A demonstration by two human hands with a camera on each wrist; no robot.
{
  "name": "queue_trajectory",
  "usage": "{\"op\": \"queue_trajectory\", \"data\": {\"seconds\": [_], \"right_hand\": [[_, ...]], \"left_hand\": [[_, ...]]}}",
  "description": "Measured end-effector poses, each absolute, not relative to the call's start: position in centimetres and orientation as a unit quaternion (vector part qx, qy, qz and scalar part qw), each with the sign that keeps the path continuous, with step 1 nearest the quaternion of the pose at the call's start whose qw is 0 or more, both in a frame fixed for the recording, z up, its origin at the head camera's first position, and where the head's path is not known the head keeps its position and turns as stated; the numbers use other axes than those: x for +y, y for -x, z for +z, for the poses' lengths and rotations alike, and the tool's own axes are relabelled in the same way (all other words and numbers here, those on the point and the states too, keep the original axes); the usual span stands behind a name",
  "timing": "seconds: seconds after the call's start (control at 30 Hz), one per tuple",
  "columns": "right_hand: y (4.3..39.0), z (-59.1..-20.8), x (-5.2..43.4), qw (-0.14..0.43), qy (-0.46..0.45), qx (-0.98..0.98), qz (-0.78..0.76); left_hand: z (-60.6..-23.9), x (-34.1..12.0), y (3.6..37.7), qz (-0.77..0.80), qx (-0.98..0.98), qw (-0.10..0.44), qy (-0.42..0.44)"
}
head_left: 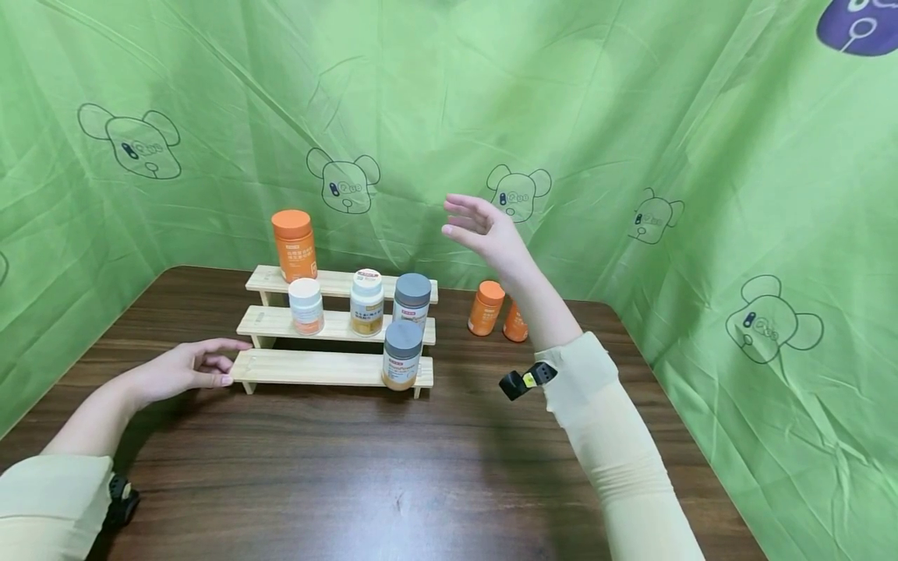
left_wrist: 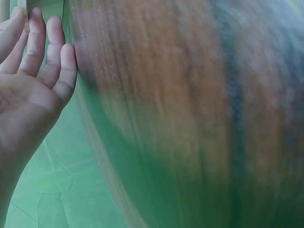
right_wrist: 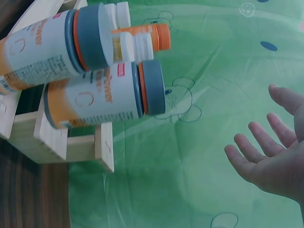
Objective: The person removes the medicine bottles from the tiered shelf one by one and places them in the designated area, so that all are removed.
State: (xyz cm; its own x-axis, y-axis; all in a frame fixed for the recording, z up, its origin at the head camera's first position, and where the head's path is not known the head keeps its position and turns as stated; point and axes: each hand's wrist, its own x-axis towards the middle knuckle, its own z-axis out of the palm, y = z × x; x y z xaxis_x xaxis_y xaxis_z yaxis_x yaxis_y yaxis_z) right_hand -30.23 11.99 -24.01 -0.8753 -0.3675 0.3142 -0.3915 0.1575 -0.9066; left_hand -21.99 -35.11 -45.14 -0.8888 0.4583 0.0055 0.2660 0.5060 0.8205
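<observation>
A light wooden three-step rack point(head_left: 302, 368) stands on the table, its lowest step's left end pinched between the thumb and fingers of my left hand point(head_left: 185, 370). Raised in the air above the rack's right side, my right hand point(head_left: 487, 226) holds nothing, its fingers loosely bent. An orange bottle point(head_left: 295, 245) is on the top step at left. The middle step bears a small white bottle point(head_left: 306, 308), a white bottle with a gold label point(head_left: 367, 304) and a grey-lidded jar point(head_left: 411, 296). Another grey-lidded jar point(right_wrist: 42, 52) stands at the right end of the lowest step.
Right of the rack, an orange bottle point(head_left: 486, 309) stands on the dark wooden table point(head_left: 337, 467); a second orange bottle point(head_left: 515, 323) is partly hidden by my right forearm. Green cloth point(head_left: 421, 93) with printed bear heads hangs behind and at both sides.
</observation>
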Motion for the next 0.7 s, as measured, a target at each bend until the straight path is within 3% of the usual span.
{"op": "queue_trajectory", "data": {"seconds": [0.7], "right_hand": [[29.6, -22.0, 5.2, -0.024, -0.287, -0.77, 0.569]], "left_hand": [[-45.0, -35.2, 21.9, 0.452, 0.861, 0.112, -0.205]]}}
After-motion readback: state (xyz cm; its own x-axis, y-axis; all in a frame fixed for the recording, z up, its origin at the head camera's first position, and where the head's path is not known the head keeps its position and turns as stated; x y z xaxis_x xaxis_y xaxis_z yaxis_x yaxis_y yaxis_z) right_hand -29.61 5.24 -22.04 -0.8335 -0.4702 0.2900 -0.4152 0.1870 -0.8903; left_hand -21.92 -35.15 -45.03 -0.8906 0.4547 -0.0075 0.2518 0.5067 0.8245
